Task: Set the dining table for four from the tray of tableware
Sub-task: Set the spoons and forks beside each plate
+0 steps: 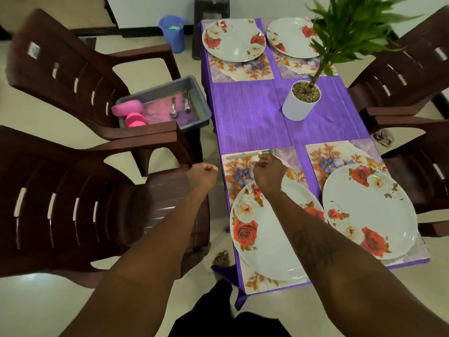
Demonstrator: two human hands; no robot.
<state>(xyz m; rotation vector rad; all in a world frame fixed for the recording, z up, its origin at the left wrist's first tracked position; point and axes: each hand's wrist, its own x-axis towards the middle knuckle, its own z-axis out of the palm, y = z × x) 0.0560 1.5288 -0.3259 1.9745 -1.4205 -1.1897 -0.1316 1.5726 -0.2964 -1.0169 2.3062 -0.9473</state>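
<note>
The piece of cutlery (250,153), long, pale and too blurred to tell its kind, is pinched in the curled fingers of the right hand (267,173); it lies crosswise over the far edge of the near-left placemat (233,171), just beyond the near-left plate (267,242); the left hand (201,177) is clenched with nothing seen in it, beside the arm of the near chair (73,203), off the table's left edge; the table (252,113), under a purple cloth, carries a near-right plate (369,210) and two far plates (233,40), each flowered and on its own mat; a potted plant (301,100) stands between the near and far settings; the grey tray (202,110) rests on the seat of the far-left chair (60,62), beside the table, holding pink cups (134,119) and some metal cutlery (179,107); a blue bin (172,32) stands on the floor beyond.
</note>
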